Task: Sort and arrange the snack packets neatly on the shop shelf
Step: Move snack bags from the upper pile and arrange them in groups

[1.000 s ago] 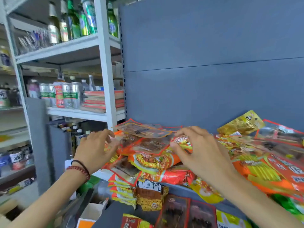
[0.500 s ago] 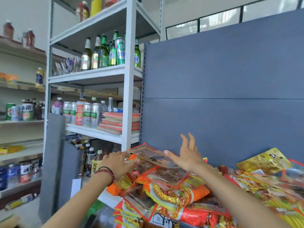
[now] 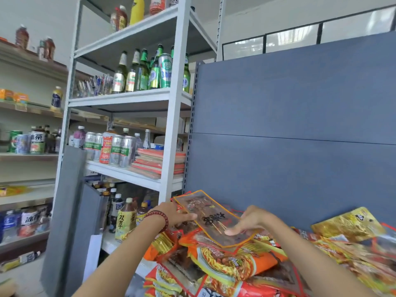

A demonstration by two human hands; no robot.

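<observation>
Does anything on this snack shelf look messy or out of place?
The snack packets lie in a jumbled, overlapping heap, not rows; a gold packet lies askew beside the grey back panel. Left hand and right hand hold a clear packet.

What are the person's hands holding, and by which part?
A clear, orange-edged snack packet: the left hand grips its left edge, the right hand pinches its right edge near the lower corner.

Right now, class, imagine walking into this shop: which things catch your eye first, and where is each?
The left hand and right hand hold a clear orange-edged packet low in the middle, above a jumbled heap of orange and red snack packets. Behind rises a broad blue-grey panel; to the left, green beer bottles crowd a white rack.
</observation>
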